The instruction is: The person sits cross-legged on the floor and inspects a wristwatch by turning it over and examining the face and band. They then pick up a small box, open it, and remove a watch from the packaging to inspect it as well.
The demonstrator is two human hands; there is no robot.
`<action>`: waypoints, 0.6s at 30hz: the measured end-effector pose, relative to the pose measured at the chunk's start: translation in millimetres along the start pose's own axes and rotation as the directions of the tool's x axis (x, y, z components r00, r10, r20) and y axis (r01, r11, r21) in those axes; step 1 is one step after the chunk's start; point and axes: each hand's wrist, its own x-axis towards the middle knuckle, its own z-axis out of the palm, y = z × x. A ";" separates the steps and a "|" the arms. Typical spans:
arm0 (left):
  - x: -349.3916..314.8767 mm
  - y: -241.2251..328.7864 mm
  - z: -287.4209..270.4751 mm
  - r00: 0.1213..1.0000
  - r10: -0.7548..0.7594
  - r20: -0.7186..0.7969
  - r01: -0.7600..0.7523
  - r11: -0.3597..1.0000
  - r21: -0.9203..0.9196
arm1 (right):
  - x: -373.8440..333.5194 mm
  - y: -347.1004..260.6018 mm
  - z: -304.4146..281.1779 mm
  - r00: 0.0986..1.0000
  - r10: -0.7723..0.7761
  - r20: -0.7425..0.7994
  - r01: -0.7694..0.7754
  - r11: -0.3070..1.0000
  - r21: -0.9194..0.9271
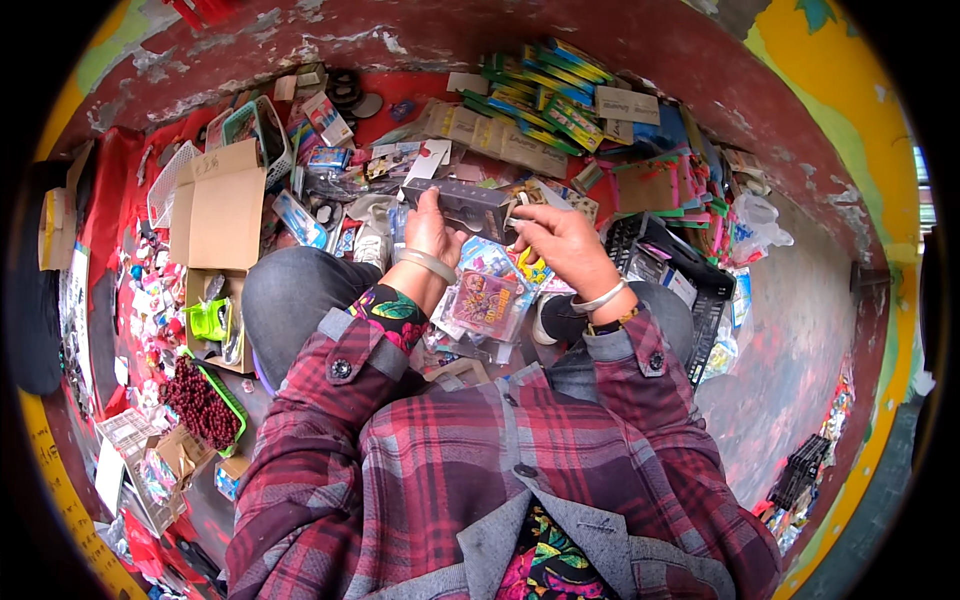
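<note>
A long dark box [462, 203] with a see-through side lies across the space above my lap. My left hand [430, 238] is closed around its left part, thumb on top. At the box's right end, my right hand [568, 246] pinches with thumb and forefinger at a small pale bit, too small to name. Just below the hands, clear packets with colourful printed cards [488, 300] lie between my bent knees.
An open cardboard box [215, 210] stands at left, near a green basket [262, 128] and dark red beads [200, 400]. Yellow-green boxes [560, 90] are heaped at the far wall. A black crate [712, 295] stands by my right knee. Small goods litter the floor.
</note>
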 end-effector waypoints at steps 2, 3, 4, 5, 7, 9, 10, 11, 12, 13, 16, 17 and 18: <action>-5.2 2.5 5.1 1.000 -0.024 0.004 0.024 1.000 0.010 | 0.2 4.8 -2.8 0.998 -0.030 -0.047 0.032 0.998 0.055; -7.1 1.7 6.4 0.999 -0.036 0.005 0.036 0.999 0.015 | 0.6 6.4 -3.5 0.997 -0.043 -0.071 0.049 0.996 0.081; -6.4 5.6 4.0 0.999 -0.036 -0.011 0.037 0.997 0.061 | 3.6 0.6 -0.3 0.998 0.015 -0.065 -0.006 0.991 0.133; -5.1 7.0 0.2 0.999 -0.035 -0.028 0.038 0.994 0.106 | 4.0 -0.4 1.2 0.996 -0.011 -0.084 0.021 0.993 0.117; 2.8 -4.6 -5.6 0.999 -0.030 0.024 0.027 0.993 0.118 | -0.1 -1.2 0.5 0.991 -0.070 -0.112 0.080 0.993 0.088; 13.5 -8.8 -14.9 0.995 -0.093 -0.018 0.095 0.989 0.117 | -4.1 -11.8 4.6 0.984 -0.049 -0.174 0.051 0.999 0.007; 5.5 -8.3 -6.0 0.998 -0.062 0.007 0.061 0.993 0.099 | -5.2 -12.9 3.3 0.952 -0.164 -0.260 0.133 0.982 -0.133; -4.1 -5.4 1.4 0.999 -0.029 0.029 0.026 0.997 0.078 | -4.6 -13.9 2.4 0.901 -0.284 -0.328 0.197 0.941 -0.274; -12.5 -0.7 7.5 1.000 0.030 -0.005 -0.030 0.993 0.111 | -2.5 -17.3 3.7 0.881 -0.334 -0.335 0.183 0.894 -0.409; -18.2 1.5 11.1 0.996 0.086 -0.035 -0.080 0.986 0.143 | -0.7 -20.0 4.5 0.859 -0.385 -0.336 0.160 0.827 -0.539; -22.2 -4.3 13.2 0.984 0.172 0.040 -0.177 0.960 0.216 | 2.6 -2.9 9.9 0.987 -0.116 -0.112 0.082 0.959 -0.271; -23.8 -4.8 12.8 0.981 0.187 0.055 -0.195 0.954 0.229 | -1.0 -10.4 16.6 1.000 0.007 -0.002 -0.007 0.987 -0.161; -25.7 -5.7 12.3 0.980 0.192 0.049 -0.198 0.951 0.236 | 1.4 5.7 20.9 1.000 0.011 -0.010 -0.013 0.973 -0.228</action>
